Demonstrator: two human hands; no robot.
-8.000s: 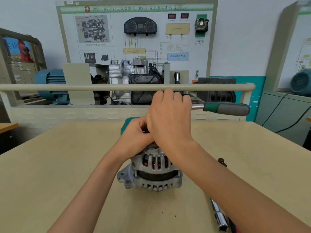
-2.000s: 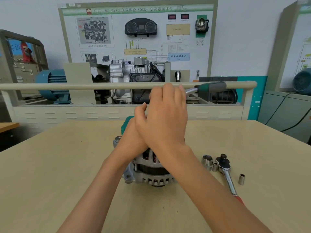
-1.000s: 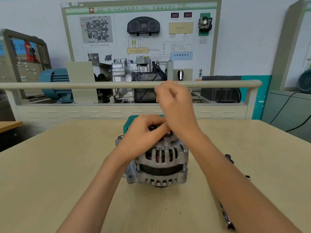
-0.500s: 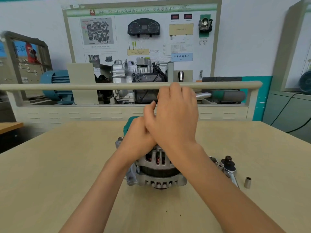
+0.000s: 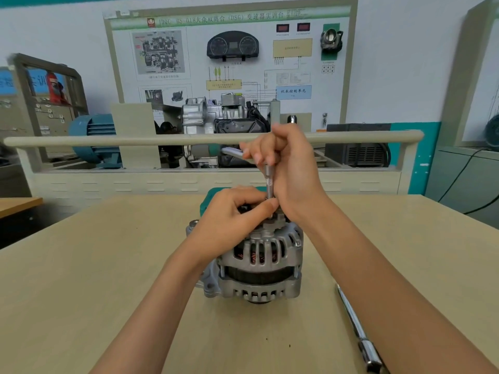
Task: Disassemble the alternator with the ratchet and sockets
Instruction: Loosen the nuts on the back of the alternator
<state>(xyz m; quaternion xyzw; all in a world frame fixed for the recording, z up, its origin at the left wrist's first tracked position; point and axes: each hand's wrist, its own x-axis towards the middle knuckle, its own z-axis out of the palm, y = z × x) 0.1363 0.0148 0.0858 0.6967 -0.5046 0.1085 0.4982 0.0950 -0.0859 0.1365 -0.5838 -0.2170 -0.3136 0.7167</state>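
Observation:
A silver alternator (image 5: 260, 265) stands upright in the middle of the wooden table (image 5: 81, 279). A ratchet (image 5: 233, 153) with a thin metal extension bar (image 5: 269, 182) points straight down onto the alternator's top. My right hand (image 5: 289, 168) grips the ratchet head at the top of the bar; the handle swings off to the left behind it. My left hand (image 5: 232, 214) rests on the alternator's top and pinches the lower end of the bar, hiding the socket and the nut.
A second chrome ratchet (image 5: 359, 336) lies on the table beside my right forearm. A green case (image 5: 209, 197) sits just behind the alternator. A beige rail (image 5: 108, 140) and a training stand with a gearbox (image 5: 216, 122) stand beyond the table's far edge.
The ratchet handle has swung from the right side round to the left behind my right hand. My right hand has lifted higher, so the extension bar is now exposed.

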